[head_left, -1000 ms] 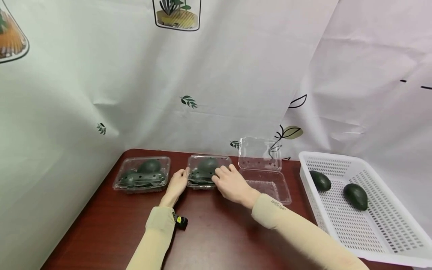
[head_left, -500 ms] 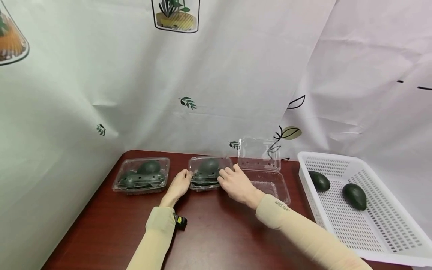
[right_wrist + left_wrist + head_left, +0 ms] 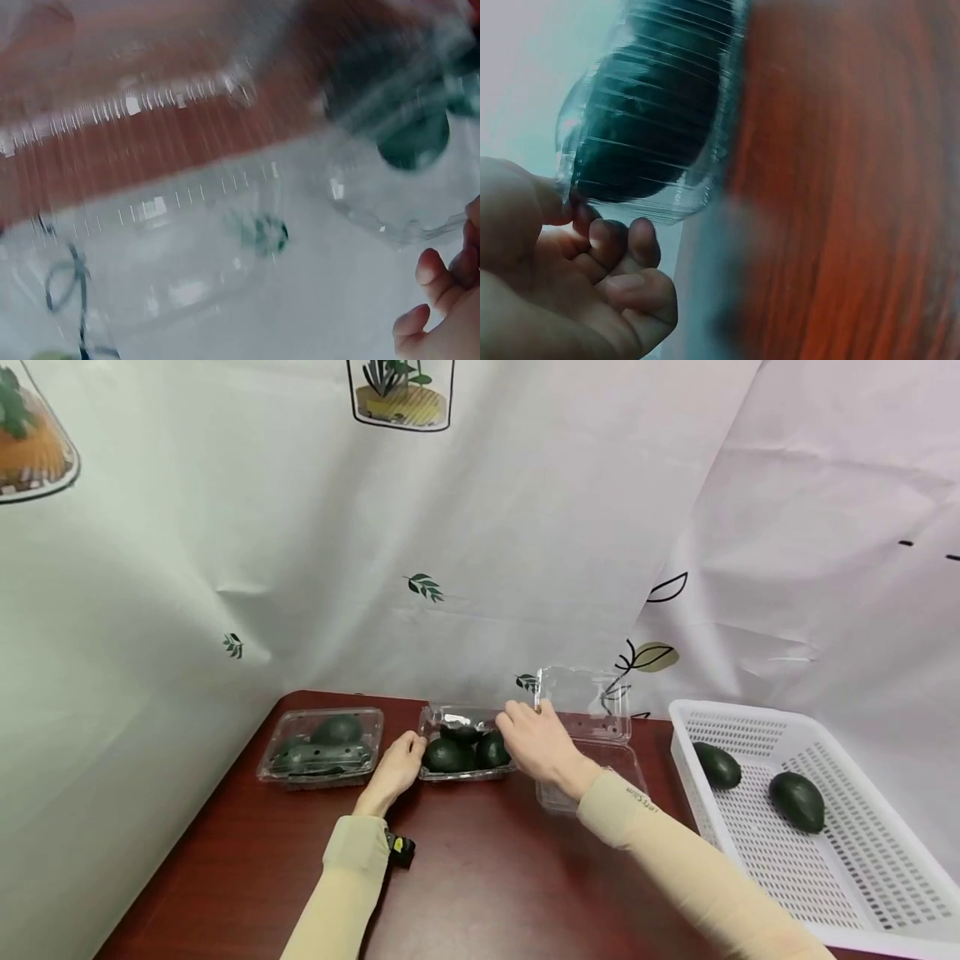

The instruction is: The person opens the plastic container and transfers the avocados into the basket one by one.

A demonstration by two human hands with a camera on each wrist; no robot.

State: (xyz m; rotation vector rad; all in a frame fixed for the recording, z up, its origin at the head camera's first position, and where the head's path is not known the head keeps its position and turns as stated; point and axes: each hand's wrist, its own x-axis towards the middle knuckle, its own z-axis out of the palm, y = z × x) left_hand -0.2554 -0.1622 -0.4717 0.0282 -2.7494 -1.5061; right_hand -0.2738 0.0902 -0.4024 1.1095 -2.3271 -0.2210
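Note:
A clear plastic clamshell box [image 3: 468, 774] stands at the table's back with dark green avocados [image 3: 450, 756] inside. Its lid [image 3: 480, 715] is partly raised. At the box's left edge my left hand [image 3: 397, 768] pinches the plastic between thumb and finger, as the left wrist view also shows, where the avocado [image 3: 652, 112] fills the box wall. My right hand [image 3: 536, 742] holds the raised lid near its right front corner. In the blurred right wrist view, the fingertips of the right hand [image 3: 450, 307] meet the lid's curved edge.
Left of it sits a closed clamshell [image 3: 315, 770] with avocados. To the right another clamshell [image 3: 585, 702] stands with its lid up, partly behind my right hand. A white perforated basket [image 3: 862, 933] at far right holds two avocados [image 3: 797, 802]. White printed cloth hangs behind.
The middle box's lid has gone from down to partly raised, baring the avocados. My right hand has moved up and slightly right with it; the left hand has stayed at the box's left edge.

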